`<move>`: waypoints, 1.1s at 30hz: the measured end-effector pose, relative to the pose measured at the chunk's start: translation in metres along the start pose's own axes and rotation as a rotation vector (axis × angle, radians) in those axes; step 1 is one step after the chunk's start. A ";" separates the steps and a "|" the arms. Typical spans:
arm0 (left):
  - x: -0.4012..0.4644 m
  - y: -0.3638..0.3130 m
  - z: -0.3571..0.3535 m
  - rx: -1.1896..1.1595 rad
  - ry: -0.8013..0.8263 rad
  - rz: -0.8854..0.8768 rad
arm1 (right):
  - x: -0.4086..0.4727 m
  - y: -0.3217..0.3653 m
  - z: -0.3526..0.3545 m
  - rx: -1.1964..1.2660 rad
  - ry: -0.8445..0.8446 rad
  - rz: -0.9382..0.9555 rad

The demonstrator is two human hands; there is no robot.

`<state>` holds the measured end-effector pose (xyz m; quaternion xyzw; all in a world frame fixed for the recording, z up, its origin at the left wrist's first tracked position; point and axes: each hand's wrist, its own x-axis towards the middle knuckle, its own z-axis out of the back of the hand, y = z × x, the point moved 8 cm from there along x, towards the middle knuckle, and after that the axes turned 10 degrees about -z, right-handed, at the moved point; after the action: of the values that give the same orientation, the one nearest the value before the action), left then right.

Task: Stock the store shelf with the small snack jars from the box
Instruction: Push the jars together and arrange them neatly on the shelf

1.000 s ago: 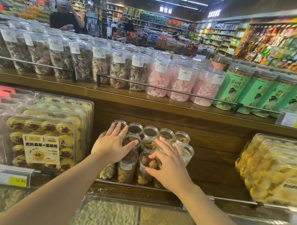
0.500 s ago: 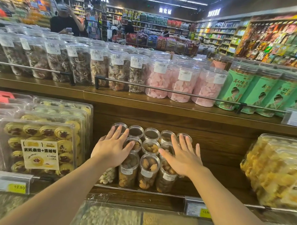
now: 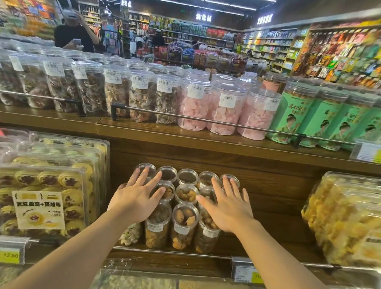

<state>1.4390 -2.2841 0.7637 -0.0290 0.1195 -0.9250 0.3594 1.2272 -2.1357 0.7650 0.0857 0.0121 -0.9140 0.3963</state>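
Small snack jars [image 3: 184, 211] stand upright, long axes vertical, clustered at the shelf [image 3: 269, 214] front edge between both hands; left hand [image 3: 135, 199] and right hand [image 3: 228, 207] flank them equally near, fingers [image 3: 216, 184] splayed flat on the lids, gripping nothing

— What sort of place?
— A grocery shop. Wooden shelf [image 3: 207, 138] of big barcode-labelled clear jars [image 3: 224, 108], yellow price tags [image 3: 7, 254] on rails, boxed cookies [image 3: 40, 199].
— More proof?
— Aisles of packaged goods [image 3: 344, 50] under strip lights.
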 end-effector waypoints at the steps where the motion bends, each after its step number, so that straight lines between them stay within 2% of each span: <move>1: 0.000 0.000 0.001 -0.002 0.000 -0.003 | 0.000 0.000 0.000 -0.001 0.000 0.000; 9: -0.003 -0.003 0.002 -0.011 0.015 -0.020 | -0.003 0.001 0.001 0.000 -0.014 0.000; 16: -0.004 -0.002 0.003 -0.034 0.015 -0.028 | -0.005 0.002 0.003 -0.016 0.050 -0.021; 23: -0.004 -0.004 0.006 -0.031 0.011 -0.018 | -0.007 0.005 0.010 -0.101 0.053 -0.017; 27: -0.003 -0.004 0.006 -0.039 0.012 -0.014 | -0.018 0.023 0.017 0.036 0.004 0.019; 33: -0.004 -0.003 0.009 -0.040 0.010 -0.009 | -0.018 0.050 0.003 0.053 0.083 0.057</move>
<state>1.4413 -2.2812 0.7732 -0.0322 0.1398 -0.9243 0.3538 1.2750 -2.1575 0.7730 0.1344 0.0021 -0.8980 0.4190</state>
